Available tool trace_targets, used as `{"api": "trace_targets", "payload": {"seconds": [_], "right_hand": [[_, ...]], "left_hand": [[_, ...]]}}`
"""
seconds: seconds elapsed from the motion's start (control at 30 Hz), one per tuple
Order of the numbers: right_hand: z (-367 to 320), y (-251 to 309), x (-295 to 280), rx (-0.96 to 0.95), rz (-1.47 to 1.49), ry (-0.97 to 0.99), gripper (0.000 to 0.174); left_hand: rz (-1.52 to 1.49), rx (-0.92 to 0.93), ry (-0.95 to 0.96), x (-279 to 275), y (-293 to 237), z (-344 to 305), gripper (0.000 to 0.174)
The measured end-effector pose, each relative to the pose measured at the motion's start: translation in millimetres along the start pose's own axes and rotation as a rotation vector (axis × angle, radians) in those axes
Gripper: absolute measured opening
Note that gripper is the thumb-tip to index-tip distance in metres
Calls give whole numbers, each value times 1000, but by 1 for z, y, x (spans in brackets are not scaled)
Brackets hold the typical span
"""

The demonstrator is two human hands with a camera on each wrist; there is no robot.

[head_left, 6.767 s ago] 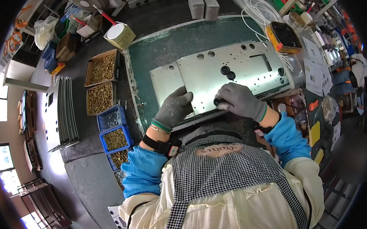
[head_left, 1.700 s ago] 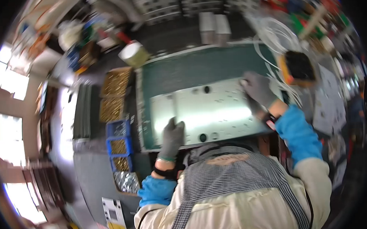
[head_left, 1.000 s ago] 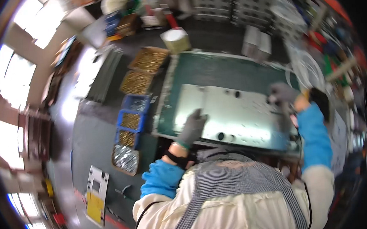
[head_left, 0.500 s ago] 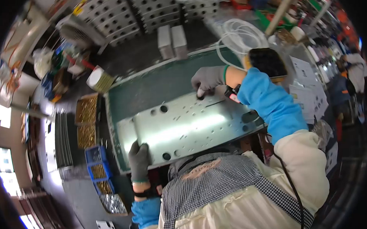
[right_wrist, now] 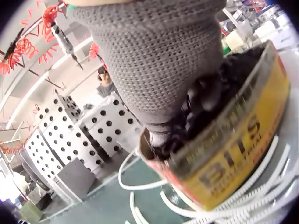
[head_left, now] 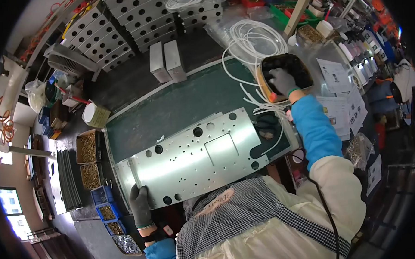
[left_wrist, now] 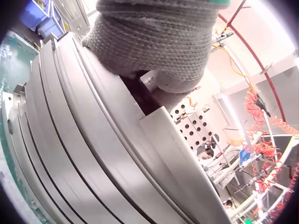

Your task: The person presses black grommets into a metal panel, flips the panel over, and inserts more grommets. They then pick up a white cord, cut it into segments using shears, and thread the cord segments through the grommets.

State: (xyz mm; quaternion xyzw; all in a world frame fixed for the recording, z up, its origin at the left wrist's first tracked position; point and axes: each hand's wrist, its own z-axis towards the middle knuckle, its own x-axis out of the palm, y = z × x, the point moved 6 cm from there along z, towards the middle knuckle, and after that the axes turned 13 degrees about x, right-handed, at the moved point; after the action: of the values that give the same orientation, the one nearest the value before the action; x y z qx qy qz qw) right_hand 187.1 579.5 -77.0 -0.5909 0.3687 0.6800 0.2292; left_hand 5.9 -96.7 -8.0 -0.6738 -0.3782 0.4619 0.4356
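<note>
Both hands wear grey knit gloves. A shiny sheet-metal panel (head_left: 195, 164) with many holes lies across the green work mat (head_left: 192, 95). Black rubber grommets (head_left: 197, 132) fill some of its larger holes. At the panel's near left corner, my left hand (head_left: 140, 204) grips the edge. The left wrist view shows its fingers curled over the uppermost of several stacked metal panels (left_wrist: 93, 135). My right hand (head_left: 283, 81) reaches into a yellow box (right_wrist: 233, 154) full of black rubber parts (right_wrist: 240, 65). Its fingertips sink among them, so I cannot tell what they hold.
Coiled white tubing (head_left: 259, 37) lies behind the box, with loose tube ends beside it. Two metal blocks (head_left: 166, 62) stand at the mat's far edge. Trays of brass fittings (head_left: 90, 175) and blue bins (head_left: 102, 195) line the left; paper sheets (head_left: 335, 75) lie right.
My right hand has gone from the panel's far edge rightward into the yellow box. My left hand stays at the panel's near left. The loose grommets on the panel earlier are no longer there.
</note>
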Motion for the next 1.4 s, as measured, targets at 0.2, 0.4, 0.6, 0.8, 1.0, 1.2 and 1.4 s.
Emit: {"api": "trace_targets", "payload": {"seconds": [0.2, 0.4, 0.6, 0.8, 1.0, 1.2, 1.4], "right_hand": [[14, -7, -22, 70, 327, 23, 28], [11, -23, -31, 96, 317, -122, 30], [13, -35, -32, 202, 416, -172, 29], [-1, 28, -62, 227, 928, -52, 26], [-155, 269, -71, -436, 721, 506, 31], [-226, 376, -22, -685, 532, 702, 31], [-199, 361, -41, -505, 752, 868, 21]], "left_hand": [[13, -33, -24, 1, -4, -4, 18], [21, 86, -24, -3, 9, 4, 19], [-29, 35, 39, -1, -2, -1, 24], [-44, 65, 73, -6, 10, 4, 25], [-50, 73, 96, -4, 3, 2, 23], [-77, 91, 41, -3, 5, 2, 27], [-73, 76, 63, -5, 4, 1, 30]]}}
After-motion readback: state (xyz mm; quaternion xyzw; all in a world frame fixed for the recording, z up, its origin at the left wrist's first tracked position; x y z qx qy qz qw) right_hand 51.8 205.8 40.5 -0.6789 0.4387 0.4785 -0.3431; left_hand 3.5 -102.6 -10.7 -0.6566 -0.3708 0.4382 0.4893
